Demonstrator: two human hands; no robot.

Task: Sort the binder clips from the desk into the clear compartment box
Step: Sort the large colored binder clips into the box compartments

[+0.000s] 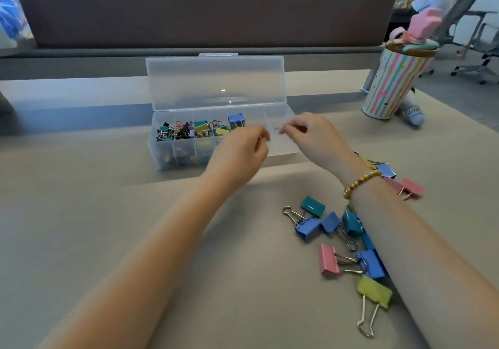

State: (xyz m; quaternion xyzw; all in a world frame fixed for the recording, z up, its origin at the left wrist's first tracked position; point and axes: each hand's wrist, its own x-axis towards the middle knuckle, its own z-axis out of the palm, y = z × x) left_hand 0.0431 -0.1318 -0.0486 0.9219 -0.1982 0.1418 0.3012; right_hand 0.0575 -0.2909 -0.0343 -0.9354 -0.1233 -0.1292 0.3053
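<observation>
While both hands (272, 143) pinch something (blurred), clear plastic box (172, 157) open, glossy metal clips (337, 240) scattered.

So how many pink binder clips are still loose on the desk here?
3 visible. One pink clip lies in the near pile beside the right forearm; two more, and, lie side by side just past the right wrist. The arm may hide others.

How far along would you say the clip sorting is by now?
Partly done: the box's left compartments already hold clips. Both hands, left and right, hover over its right end; what they hold is unclear. About a dozen clips remain on the desk.
</observation>
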